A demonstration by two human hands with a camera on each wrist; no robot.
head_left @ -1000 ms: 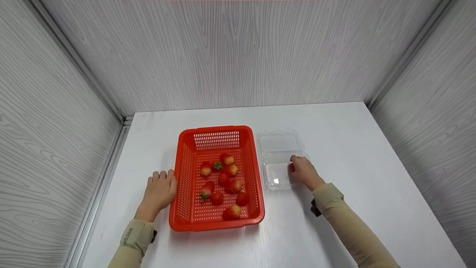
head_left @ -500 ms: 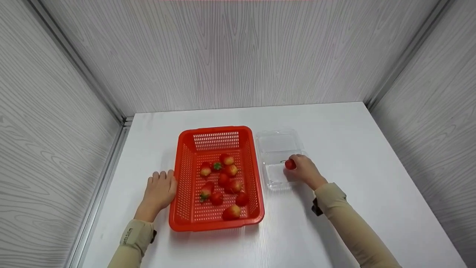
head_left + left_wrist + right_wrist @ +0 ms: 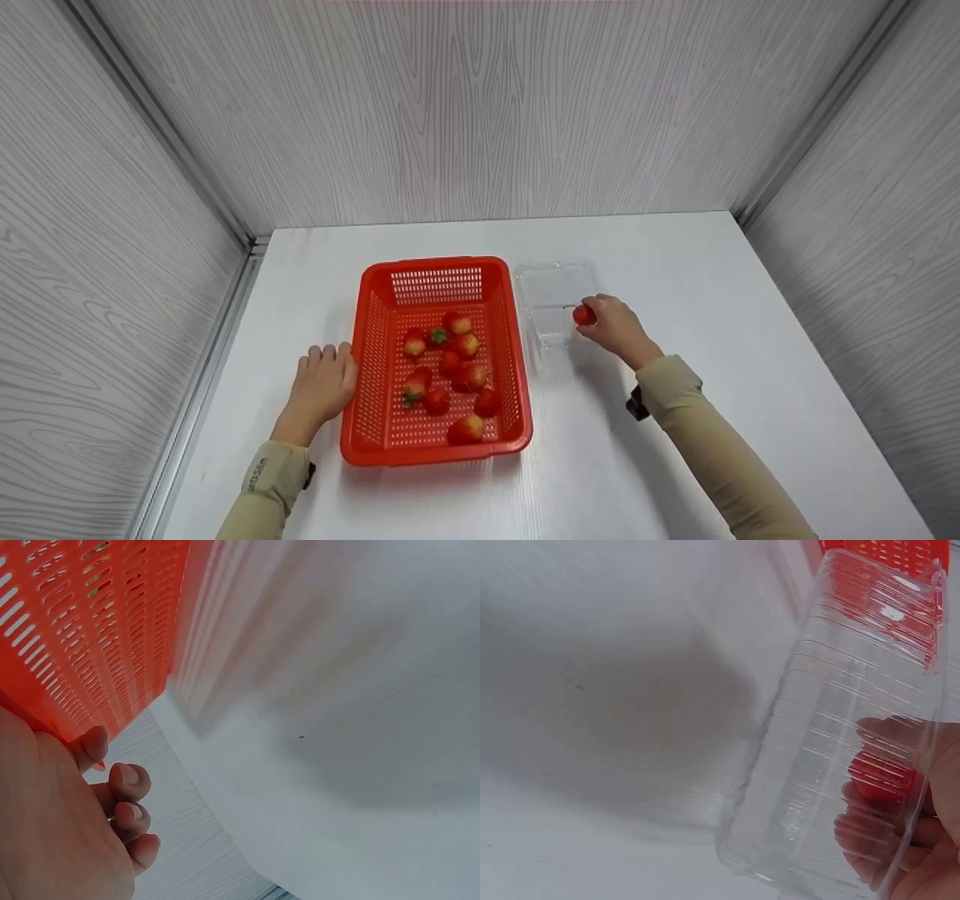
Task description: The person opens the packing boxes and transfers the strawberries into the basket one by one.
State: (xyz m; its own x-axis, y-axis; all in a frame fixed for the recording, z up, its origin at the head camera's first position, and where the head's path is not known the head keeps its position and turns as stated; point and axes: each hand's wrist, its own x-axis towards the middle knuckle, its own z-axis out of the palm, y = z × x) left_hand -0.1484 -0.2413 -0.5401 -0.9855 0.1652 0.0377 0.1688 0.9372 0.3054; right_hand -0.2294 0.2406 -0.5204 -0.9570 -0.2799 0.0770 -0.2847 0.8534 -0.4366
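Observation:
In the head view a red perforated basket (image 3: 350,439) holds several red-and-yellow strawberries (image 3: 466,429) and plain red fruits. My left hand (image 3: 319,384) grips its left rim; in the left wrist view one finger curls under that rim. A clear hinged plastic box (image 3: 551,337) stands right of the basket with its near end tipped up. Over it, my right hand (image 3: 619,330) pinches a red cherry (image 3: 583,315) with a thin stem. Seen through the ribbed clear plastic (image 3: 817,735) in the right wrist view are the cherry and the curled fingers.
A white table (image 3: 675,262) carries everything. Pale wood-grain panels (image 3: 487,112) stand at the back and on both sides. The clear box lies close beside the basket's right rim.
My right hand has moved up and slightly left, and the cherry has come into sight in its fingers. The near end of the clear box has risen. My left hand stays put.

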